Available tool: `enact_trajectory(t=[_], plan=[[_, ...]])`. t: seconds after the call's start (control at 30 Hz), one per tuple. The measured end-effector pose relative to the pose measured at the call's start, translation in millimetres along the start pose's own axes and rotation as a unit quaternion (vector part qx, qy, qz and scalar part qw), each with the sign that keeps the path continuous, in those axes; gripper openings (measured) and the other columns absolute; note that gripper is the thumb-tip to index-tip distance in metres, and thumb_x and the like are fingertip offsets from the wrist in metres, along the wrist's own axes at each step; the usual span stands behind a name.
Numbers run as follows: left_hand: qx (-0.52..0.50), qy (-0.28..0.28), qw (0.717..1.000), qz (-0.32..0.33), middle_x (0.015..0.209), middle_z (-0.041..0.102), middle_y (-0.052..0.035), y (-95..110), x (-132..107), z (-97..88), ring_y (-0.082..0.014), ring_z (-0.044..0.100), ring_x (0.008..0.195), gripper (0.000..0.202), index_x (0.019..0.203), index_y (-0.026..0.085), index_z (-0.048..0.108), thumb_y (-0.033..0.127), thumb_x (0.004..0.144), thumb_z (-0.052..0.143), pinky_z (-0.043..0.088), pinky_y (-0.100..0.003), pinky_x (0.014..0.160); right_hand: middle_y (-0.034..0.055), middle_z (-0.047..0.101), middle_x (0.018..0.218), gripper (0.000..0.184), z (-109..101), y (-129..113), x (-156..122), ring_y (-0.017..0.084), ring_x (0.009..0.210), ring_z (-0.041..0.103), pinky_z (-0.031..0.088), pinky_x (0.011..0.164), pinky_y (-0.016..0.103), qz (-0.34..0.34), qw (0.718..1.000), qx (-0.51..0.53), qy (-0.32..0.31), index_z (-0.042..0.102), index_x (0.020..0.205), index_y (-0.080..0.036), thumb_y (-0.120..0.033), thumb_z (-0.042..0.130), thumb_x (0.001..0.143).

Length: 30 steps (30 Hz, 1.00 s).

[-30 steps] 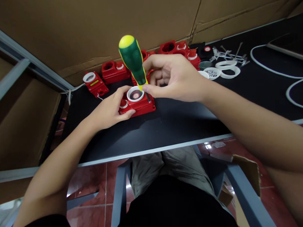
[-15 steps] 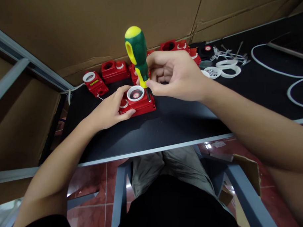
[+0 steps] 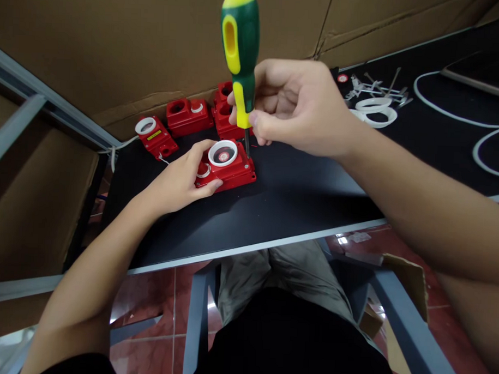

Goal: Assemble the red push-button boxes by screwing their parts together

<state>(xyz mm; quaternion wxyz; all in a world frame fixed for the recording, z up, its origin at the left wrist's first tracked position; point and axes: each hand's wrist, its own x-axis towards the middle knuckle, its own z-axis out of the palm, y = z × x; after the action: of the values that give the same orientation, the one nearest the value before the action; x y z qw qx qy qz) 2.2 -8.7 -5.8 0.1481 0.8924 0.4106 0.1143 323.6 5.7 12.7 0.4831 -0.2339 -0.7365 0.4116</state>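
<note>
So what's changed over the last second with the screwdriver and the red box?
The screwdriver swung from leaning left to nearly upright, its handle higher in the picture, its tip kept near the far right corner of the red box. The right hand rose with it, still pinching the lower handle. The left hand kept its grip on the box, which did not move on the black table.
</note>
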Motion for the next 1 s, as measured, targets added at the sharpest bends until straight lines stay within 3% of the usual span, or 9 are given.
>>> enact_trajectory(t=[0.17, 0.47, 0.77, 1.0], plan=[[0.004, -0.001, 1.0, -0.012, 0.181, 0.072, -0.029, 1.2, 0.4, -0.5, -0.0496, 0.081, 0.156, 0.1, 0.184, 0.012, 0.051, 0.072, 0.108, 0.072, 0.069, -0.065, 0.136, 0.0032, 0.088, 0.125, 0.024, 3.8, 5.8, 0.0, 0.016, 0.096, 0.076, 0.067, 0.078, 0.025, 0.032, 0.998, 0.012, -0.048, 0.074, 0.113, -0.028, -0.028, 0.095, 0.1], [0.003, -0.001, 1.0, -0.008, 0.182, 0.073, -0.0283, 1.2, 0.1, 0.8, -0.0477, 0.081, 0.158, 0.098, 0.185, 0.012, 0.05, 0.07, 0.109, 0.072, 0.069, -0.061, 0.136, 0.0023, 0.085, 0.124, 0.03, 4.0, 7.9, -1.4, 0.018, 0.098, 0.078, 0.069, 0.08, 0.027, 0.027, 0.998, 0.0, -0.049, 0.072, 0.112, -0.031, -0.04, 0.097, 0.099], [0.003, -0.004, 1.0, -0.009, 0.182, 0.072, -0.0269, 2.3, 0.2, -0.2, -0.0475, 0.081, 0.159, 0.098, 0.185, 0.014, 0.049, 0.072, 0.109, 0.071, 0.07, -0.059, 0.135, 0.0023, 0.086, 0.123, 0.026, 4.3, 7.6, 0.0, 0.018, 0.092, 0.076, 0.068, 0.078, 0.03, 0.025, 0.998, 0.021, -0.049, 0.075, 0.112, -0.029, -0.028, 0.097, 0.097], [0.002, -0.003, 1.0, -0.01, 0.181, 0.073, -0.0257, 1.0, 0.2, -0.8, -0.0478, 0.08, 0.159, 0.096, 0.184, 0.015, 0.05, 0.069, 0.109, 0.075, 0.069, -0.06, 0.137, 0.0022, 0.089, 0.127, 0.031, 3.1, 1.4, -1.7, 0.017, 0.096, 0.075, 0.068, 0.078, 0.027, 0.035, 0.998, 0.019, -0.041, 0.073, 0.109, -0.028, -0.032, 0.102, 0.097]])
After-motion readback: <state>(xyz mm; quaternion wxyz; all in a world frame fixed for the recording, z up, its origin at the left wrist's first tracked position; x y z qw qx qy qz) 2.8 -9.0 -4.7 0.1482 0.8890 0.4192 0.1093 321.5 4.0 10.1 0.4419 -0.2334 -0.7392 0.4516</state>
